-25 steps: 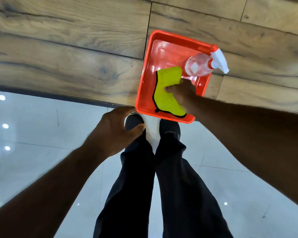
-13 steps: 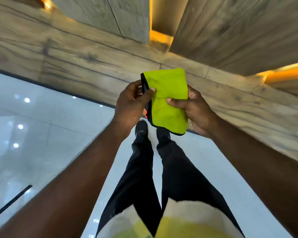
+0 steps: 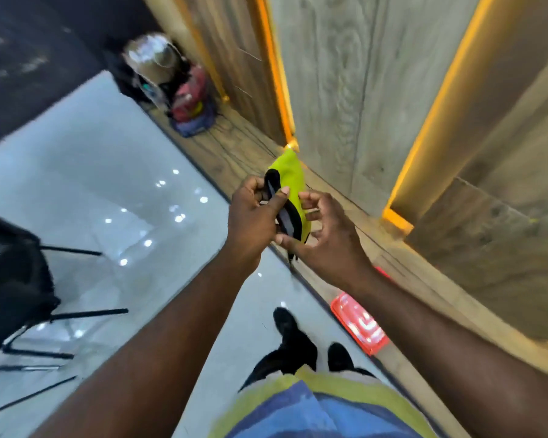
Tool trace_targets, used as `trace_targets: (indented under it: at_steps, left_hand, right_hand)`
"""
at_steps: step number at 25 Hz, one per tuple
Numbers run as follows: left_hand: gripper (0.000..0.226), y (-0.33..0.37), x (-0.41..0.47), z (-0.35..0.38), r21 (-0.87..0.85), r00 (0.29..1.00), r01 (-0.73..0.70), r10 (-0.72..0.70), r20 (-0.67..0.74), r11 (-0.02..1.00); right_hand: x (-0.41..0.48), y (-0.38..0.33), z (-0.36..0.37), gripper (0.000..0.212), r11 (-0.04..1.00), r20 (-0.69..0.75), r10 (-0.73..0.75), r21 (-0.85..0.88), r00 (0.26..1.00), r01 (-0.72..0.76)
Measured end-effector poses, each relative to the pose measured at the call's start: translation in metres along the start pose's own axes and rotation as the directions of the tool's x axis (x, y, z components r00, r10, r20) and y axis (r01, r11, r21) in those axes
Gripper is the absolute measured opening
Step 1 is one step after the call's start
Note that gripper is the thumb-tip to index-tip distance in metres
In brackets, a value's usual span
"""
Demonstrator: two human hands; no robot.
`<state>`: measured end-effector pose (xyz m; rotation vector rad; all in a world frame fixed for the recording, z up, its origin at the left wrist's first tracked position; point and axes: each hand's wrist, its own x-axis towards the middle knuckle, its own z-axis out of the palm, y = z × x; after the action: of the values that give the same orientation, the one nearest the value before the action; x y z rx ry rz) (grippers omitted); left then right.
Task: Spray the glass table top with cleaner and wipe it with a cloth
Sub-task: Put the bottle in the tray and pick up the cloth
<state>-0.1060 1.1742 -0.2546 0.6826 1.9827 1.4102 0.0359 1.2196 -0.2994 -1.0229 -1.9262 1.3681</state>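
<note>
Over the floor | left hand pinches cloth | right hand grips it | tray blurred, part-hidden

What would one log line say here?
phase: cloth in hand, unsprayed | left hand: grips cloth | right hand: pinches cloth | red tray: down by feet

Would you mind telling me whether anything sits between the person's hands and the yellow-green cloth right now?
Nothing visible does. The left hand pinches the cloth by its black-trimmed edge, and the right hand curls round its lower part, so both touch it directly, held up in front of the person.
</note>
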Motion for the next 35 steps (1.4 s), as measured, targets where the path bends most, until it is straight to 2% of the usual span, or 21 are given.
trace_targets:
  at_steps: [4,9,13,14,16,18,20,23,27,29,32,33,35]
  left_hand:
    - [0.022,0.029,-0.028,-0.080,-0.050,0.977,-0.050,0.038,-0.211,0.998]
    - [0.028,0.041,-0.086,-0.201,-0.139,0.891,-0.139,0.063,-0.449,0.981]
    - [0.042,0.030,-0.140,-0.286,-0.187,0.831,-0.190,0.056,-0.554,0.964]
    - [0.043,0.028,-0.155,-0.310,-0.239,0.822,-0.212,0.041,-0.569,0.948]
    - [0.040,0.019,-0.186,-0.362,-0.331,0.811,-0.235,-0.004,-0.586,0.914]
    - [0.039,0.001,-0.216,-0.414,-0.308,0.779,-0.224,-0.020,-0.627,0.925]
    - [0.046,-0.022,-0.244,-0.455,-0.242,0.739,-0.190,-0.023,-0.673,0.952]
    - [0.051,-0.052,-0.279,-0.510,-0.126,0.628,-0.114,-0.027,-0.778,0.985]
    - [0.023,-0.088,-0.309,-0.577,-0.068,0.364,-0.064,-0.040,-0.931,0.996]
    - [0.013,-0.109,-0.319,-0.607,-0.080,0.262,-0.039,-0.067,-0.963,0.996]
    - [0.009,-0.138,-0.318,-0.641,-0.104,0.165,-0.019,-0.099,-0.981,0.994]
    - [0.010,-0.143,-0.314,-0.651,-0.127,0.140,-0.059,-0.117,-0.983,0.990]
    - [0.017,-0.147,-0.303,-0.669,-0.264,0.130,-0.251,-0.238,-0.962,0.931]
  right_hand:
    - [0.008,-0.059,0.038,0.066,0.984,0.200,-0.127,0.146,0.972,0.098]
    - [-0.010,-0.142,0.119,0.052,0.936,0.458,-0.316,0.292,0.831,0.195]
    - [-0.042,-0.202,0.213,0.068,0.904,0.574,-0.396,0.380,0.716,0.195]
    - [-0.051,-0.216,0.240,0.066,0.896,0.599,-0.411,0.406,0.687,0.181]
    - [-0.075,-0.240,0.291,0.052,0.873,0.677,-0.418,0.483,0.606,0.063]
    - [-0.101,-0.261,0.337,0.031,0.860,0.738,-0.414,0.510,0.533,-0.038]
    - [-0.128,-0.276,0.377,0.022,0.865,0.776,-0.382,0.492,0.501,-0.103]
    - [-0.163,-0.296,0.440,0.022,0.874,0.814,-0.348,0.461,0.466,-0.153]
    - [-0.167,-0.313,0.503,0.028,0.894,0.815,-0.265,0.408,0.515,-0.184]
    - [-0.158,-0.315,0.534,0.030,0.912,0.841,-0.212,0.353,0.497,-0.209]
    - [-0.147,-0.317,0.582,0.033,0.922,0.890,-0.169,0.294,0.423,-0.252]
    - [-0.144,-0.320,0.596,0.035,0.918,0.904,-0.163,0.286,0.396,-0.275]
    - [-0.135,-0.325,0.624,0.035,0.911,0.925,-0.181,0.285,0.334,-0.297]
